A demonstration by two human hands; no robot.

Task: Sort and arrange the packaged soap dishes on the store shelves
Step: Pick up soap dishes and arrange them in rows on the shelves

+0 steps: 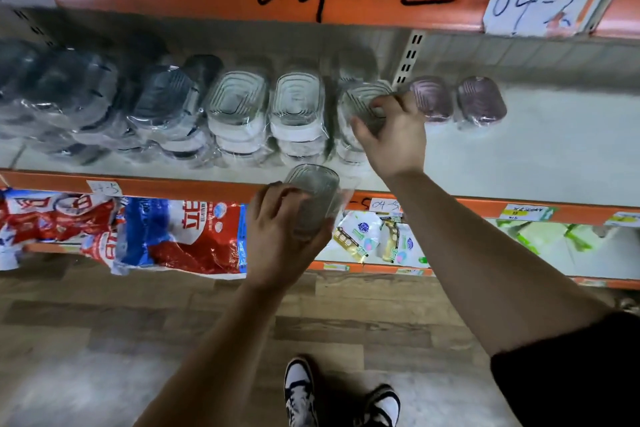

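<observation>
While your left hand [277, 236] hangs in front of the orange edge of the shelf [519, 156], its fingers [268, 201] and thumb are curled round a clear wrapped soap dish [313, 194] and grip it there. Well to the left of those fingers, the dark soap dishes [69, 90] lie on the shelf in loose, overlapping piles. Closer in, up and just left of those fingers, two white stacks [239, 104] stand side by side. Under the shelf, left of your left hand, red and blue bags [180, 236] lie on the lower level. Your right hand [391, 135] reaches onto the shelf, up and to the right of the left one. Its fingers [388, 102] pinch the top clear dish [360, 100] of a stack just beside the white ones. Just right of those fingers, two pink soap dishes [431, 99] sit near the back of the shelf, a small gap between them.
</observation>
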